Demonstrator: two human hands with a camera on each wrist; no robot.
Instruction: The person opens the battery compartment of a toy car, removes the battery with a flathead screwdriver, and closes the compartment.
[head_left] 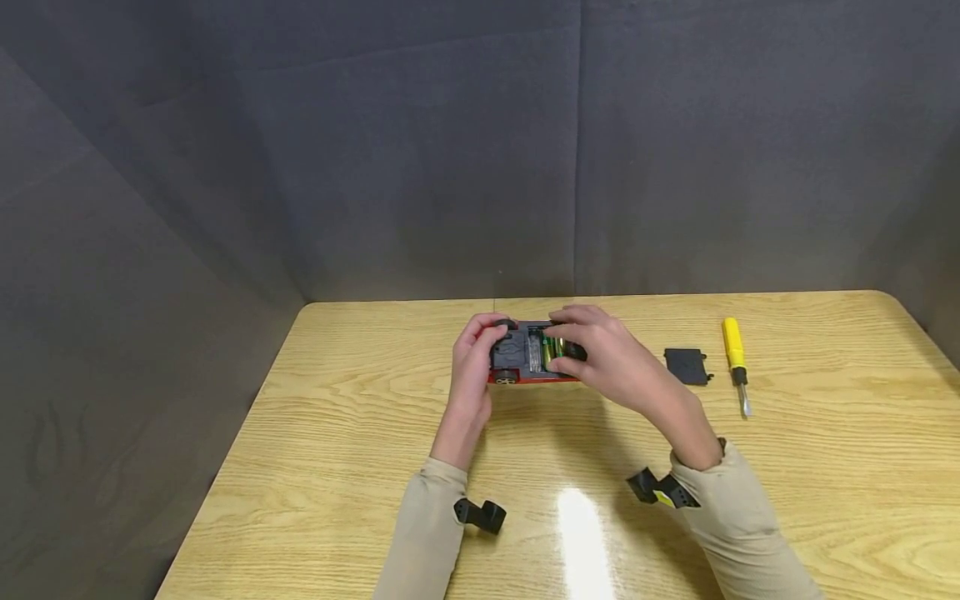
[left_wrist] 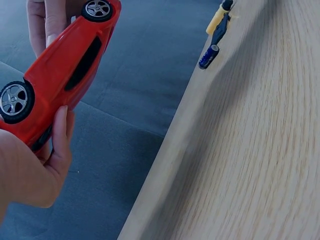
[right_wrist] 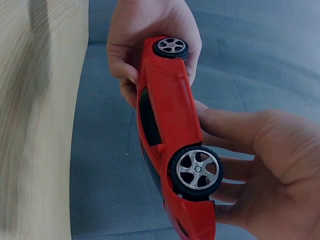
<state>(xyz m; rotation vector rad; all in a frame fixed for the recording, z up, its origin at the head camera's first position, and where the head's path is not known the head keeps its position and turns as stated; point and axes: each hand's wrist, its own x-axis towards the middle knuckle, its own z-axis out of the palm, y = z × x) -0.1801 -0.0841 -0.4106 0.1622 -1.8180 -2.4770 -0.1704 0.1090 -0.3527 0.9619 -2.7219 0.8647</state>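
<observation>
A red toy car (head_left: 510, 350) is held upside down above the table, its black underside facing up. My left hand (head_left: 472, 362) grips it by one end, thumb on the underside and fingers beneath. In the underside is an uncovered battery compartment (head_left: 535, 348) with green batteries (head_left: 548, 350) in it. My right hand (head_left: 618, 357) reaches over the compartment from the other end, thumb and index finger pinching a green battery at its two ends. Part of the compartment lies hidden behind those fingers. Both wrist views show the car's red side and wheels (right_wrist: 197, 169).
On the wooden table (head_left: 337, 433), to the right, lie a black battery cover (head_left: 686, 367) and a yellow-handled screwdriver (head_left: 733, 346). A blue battery (left_wrist: 208, 56) lies near the cover in the left wrist view. Dark cloth (head_left: 420, 167) hangs behind the table.
</observation>
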